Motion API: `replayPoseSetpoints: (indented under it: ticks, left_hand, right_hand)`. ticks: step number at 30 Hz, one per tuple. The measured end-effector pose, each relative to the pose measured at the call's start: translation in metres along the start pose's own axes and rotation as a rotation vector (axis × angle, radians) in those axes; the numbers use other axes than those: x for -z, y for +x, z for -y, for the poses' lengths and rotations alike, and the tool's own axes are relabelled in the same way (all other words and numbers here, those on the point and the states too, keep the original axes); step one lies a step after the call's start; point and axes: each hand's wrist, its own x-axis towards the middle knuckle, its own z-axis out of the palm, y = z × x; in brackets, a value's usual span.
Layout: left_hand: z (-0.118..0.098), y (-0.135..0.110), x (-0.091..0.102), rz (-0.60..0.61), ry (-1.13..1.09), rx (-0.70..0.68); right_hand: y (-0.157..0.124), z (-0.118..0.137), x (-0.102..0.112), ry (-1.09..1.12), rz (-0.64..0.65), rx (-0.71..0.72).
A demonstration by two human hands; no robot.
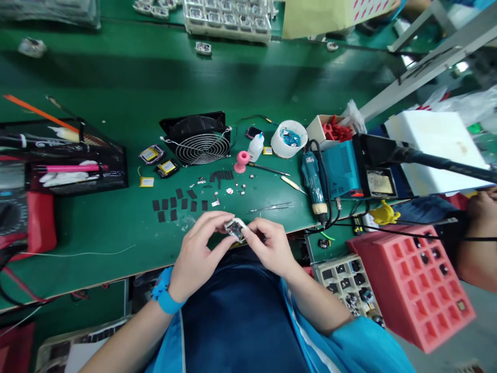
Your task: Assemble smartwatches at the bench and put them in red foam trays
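Observation:
Between my two hands, just above the table's front edge, is a small white-rimmed electronic device point(235, 229) with dark inner parts showing. My left hand point(202, 243) grips its left side between thumb and fingers. On the other side my right hand point(272, 243) pinches the rim with thumb and forefinger. Several black rectangular pads point(173, 202) lie on the green mat beyond my left hand. Metal tweezers point(274, 206) rest beyond my right hand. Small loose parts point(216, 202) are scattered ahead of the device.
A fan point(204, 145), a pink stand point(241, 161), a dropper bottle point(256, 147) and a white tub point(288, 139) stand farther back. An electric screwdriver point(313, 181) lies at right by a blue soldering station point(341, 168). Red foam trays point(421, 280) are stacked lower right, near another person's arm point(479, 243).

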Motion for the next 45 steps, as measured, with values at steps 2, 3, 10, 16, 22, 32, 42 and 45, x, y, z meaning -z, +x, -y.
replayPoseSetpoints:
  ticks: [2, 3, 10, 16, 22, 32, 42, 45]
  left_hand:
    - [-0.001, -0.004, -0.006, -0.041, 0.101, -0.062]
    - [-0.001, -0.006, -0.01, -0.053, 0.149, -0.087]
    - [-0.005, -0.01, -0.017, -0.058, 0.107, -0.185]
    - [-0.014, -0.015, -0.009, 0.033, -0.044, -0.227]
    - [-0.015, -0.017, -0.004, 0.062, -0.1, -0.173]
    - [-0.016, -0.013, -0.007, 0.083, -0.119, -0.208]
    - [-0.022, -0.013, -0.004, 0.113, -0.132, -0.215]
    - [-0.027, -0.014, -0.002, 0.138, -0.104, -0.199]
  right_hand:
    - [-0.002, -0.001, -0.006, 0.056, -0.077, -0.078]
    - [-0.004, -0.002, -0.009, 0.084, -0.086, -0.098]
    - [-0.014, -0.011, -0.01, 0.73, 0.059, -0.198]
    - [-0.016, -0.015, -0.008, 1.139, 0.234, -0.355]
    - [-0.015, -0.015, -0.009, 1.192, 0.263, -0.345]
    - [-0.016, -0.018, -0.004, 1.119, 0.267, -0.41]
    - [-0.017, -0.019, -0.002, 1.161, 0.269, -0.384]
    - [-0.018, -0.019, -0.002, 1.194, 0.29, -0.4]
